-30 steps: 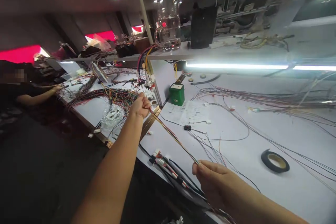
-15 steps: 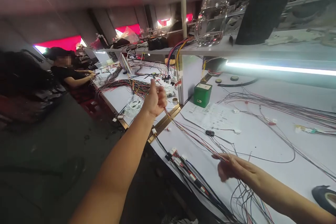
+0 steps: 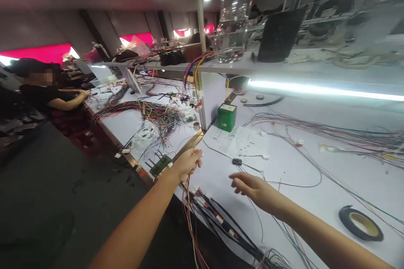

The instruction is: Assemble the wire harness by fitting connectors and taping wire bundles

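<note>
My left hand [image 3: 188,164] is closed on a bundle of thin wires [image 3: 189,214], which hangs from beneath it past the front edge of the table. Over the white tabletop, my right hand [image 3: 251,187] is open, with the thumb apart from the loosely bent fingers and nothing visible in it. Just beyond that hand lies a small black connector [image 3: 237,162] with wires attached. Below and between the hands is a black cable harness [image 3: 221,218] with white connectors. Beside my left wrist sits a green board with dark pins [image 3: 161,165].
A green box [image 3: 227,117] stands by the divider, near a printed sheet [image 3: 221,141]. Black tape [image 3: 361,223] lies at right. Long loose wires [image 3: 315,128] cross the table. A co-worker [image 3: 47,92] sits at the far left beside piled wires [image 3: 158,113].
My left hand has come down and back toward me with the wires, which now hang over the edge. My right hand has let go of them and risen slightly. The view has swung right.
</note>
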Motion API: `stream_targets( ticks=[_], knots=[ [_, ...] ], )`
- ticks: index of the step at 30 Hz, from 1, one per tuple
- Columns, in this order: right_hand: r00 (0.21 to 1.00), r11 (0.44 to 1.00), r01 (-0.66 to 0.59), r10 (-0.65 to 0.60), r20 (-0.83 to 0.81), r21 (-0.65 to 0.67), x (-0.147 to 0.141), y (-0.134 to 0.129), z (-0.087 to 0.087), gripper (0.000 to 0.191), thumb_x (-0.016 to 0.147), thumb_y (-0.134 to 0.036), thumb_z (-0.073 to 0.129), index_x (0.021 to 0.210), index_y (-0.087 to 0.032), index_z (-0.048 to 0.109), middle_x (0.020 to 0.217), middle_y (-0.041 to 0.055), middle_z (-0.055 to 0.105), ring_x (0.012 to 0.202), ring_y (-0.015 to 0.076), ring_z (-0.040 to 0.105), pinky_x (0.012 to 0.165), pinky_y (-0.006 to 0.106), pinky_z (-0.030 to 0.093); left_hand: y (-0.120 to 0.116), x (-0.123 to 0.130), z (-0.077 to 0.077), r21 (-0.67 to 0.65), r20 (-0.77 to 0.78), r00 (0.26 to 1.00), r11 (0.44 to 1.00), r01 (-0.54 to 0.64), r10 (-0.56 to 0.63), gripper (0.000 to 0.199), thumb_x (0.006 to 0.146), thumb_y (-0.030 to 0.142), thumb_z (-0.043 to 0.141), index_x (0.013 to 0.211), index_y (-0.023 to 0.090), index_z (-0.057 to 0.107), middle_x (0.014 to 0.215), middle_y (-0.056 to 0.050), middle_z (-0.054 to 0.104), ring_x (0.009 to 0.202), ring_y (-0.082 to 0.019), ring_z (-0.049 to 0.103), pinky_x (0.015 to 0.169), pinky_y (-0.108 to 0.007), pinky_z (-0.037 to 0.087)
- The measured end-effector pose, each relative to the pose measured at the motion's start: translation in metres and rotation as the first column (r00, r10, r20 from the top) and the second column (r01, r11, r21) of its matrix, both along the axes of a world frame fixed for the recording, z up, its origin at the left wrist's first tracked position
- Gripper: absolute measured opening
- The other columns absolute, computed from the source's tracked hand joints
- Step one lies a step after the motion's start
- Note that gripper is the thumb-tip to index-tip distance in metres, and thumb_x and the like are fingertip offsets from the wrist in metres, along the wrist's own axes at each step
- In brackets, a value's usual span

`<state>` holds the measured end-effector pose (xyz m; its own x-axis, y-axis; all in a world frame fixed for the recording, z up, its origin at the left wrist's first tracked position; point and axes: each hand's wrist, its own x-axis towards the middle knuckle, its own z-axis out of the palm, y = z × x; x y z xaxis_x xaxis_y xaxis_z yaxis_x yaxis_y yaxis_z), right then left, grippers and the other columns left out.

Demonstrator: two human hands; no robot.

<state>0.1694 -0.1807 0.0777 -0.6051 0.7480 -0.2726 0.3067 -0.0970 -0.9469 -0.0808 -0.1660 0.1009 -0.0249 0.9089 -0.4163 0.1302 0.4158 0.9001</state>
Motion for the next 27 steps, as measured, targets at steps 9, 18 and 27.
stream_targets(
  ticks=[9, 18, 27],
  knots=[
    [0.97, 0.761, 0.244, -0.188, -0.156, 0.602, 0.001, -0.007, 0.061, 0.042, 0.085, -0.042, 0.059, 0.122, -0.025, 0.049, 0.131, 0.0098, 0.049, 0.121, 0.0247, 0.044, 0.101, 0.045, 0.038, -0.035, 0.104, 0.062, 0.275, 0.308, 0.916, 0.946, 0.171, -0.255, 0.036, 0.085, 0.047, 0.058, 0.107, 0.019, 0.062, 0.065, 0.004, 0.045, 0.045, -0.002, 0.03, 0.039, -0.016, 0.018],
    [0.927, 0.702, 0.358, -0.344, -0.147, 0.615, 0.048, -0.019, 0.071, 0.025, 0.097, -0.036, 0.036, 0.092, -0.02, 0.055, 0.086, 0.0018, 0.064, 0.079, 0.0155, 0.059, 0.072, 0.029, 0.047, -0.039, 0.146, 0.056, 0.19, 0.595, 0.791, 0.981, 0.038, -0.145, 0.033, 0.086, 0.042, 0.057, 0.109, 0.017, 0.059, 0.056, 0.008, 0.038, 0.036, 0.0, 0.018, 0.034, -0.015, 0.013],
    [0.963, 0.548, 0.164, -0.268, -0.013, 0.82, 0.093, -0.069, 0.059, 0.011, 0.082, -0.027, 0.051, 0.073, -0.021, 0.051, 0.063, 0.0013, 0.051, 0.061, 0.0192, 0.047, 0.063, 0.036, 0.039, -0.039, 0.143, 0.058, 0.001, 0.765, 0.633, 0.983, -0.186, 0.119, 0.031, 0.091, 0.041, 0.051, 0.112, 0.018, 0.056, 0.06, 0.008, 0.045, 0.033, -0.001, 0.022, 0.032, -0.016, 0.025]
  ],
)
